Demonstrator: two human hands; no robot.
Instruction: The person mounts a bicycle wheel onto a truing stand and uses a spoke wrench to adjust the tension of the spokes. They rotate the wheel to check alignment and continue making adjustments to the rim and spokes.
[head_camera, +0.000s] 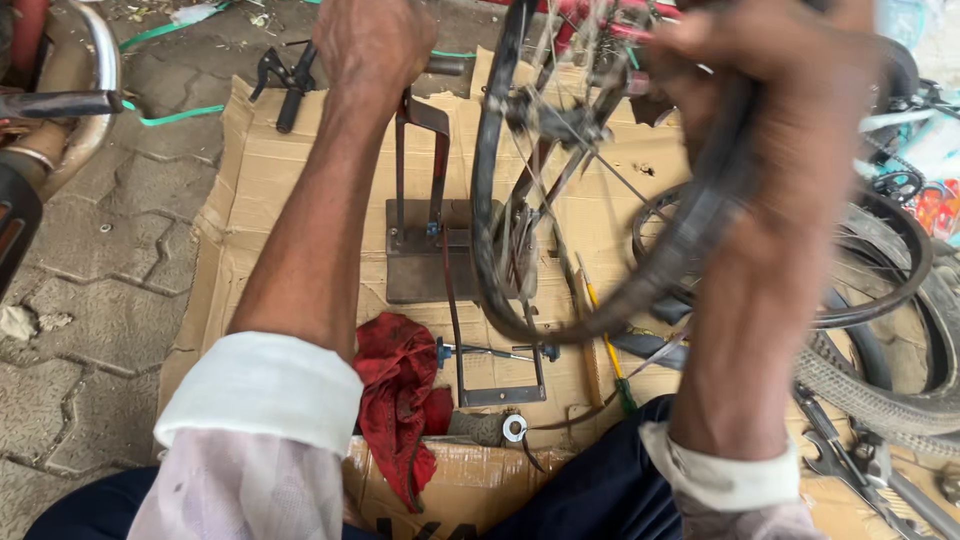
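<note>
L hand (372, 40) grips stand bar (415, 110); R hand (780, 90) clenched on rubber tube (690, 240), half off wheel rim (487, 180); rest left.

Flattened brown cardboard (270, 170) spread over grey interlocking paving (100, 300). Crumpled red rag (400, 395) near the lower edge of the cardboard, a small silver ring-shaped washer (515, 429) just beside it. Yellow-shafted screwdriver with green handle (610, 365) lying on the cardboard. Green hose (165, 118) trailing across the paving at upper left. Black clamp-like tool (285, 80) at the cardboard's top corner. Spare tyres (880, 390) stacked at right. Pliers or similar metal tools (850, 455) at lower right, blurred.
</note>
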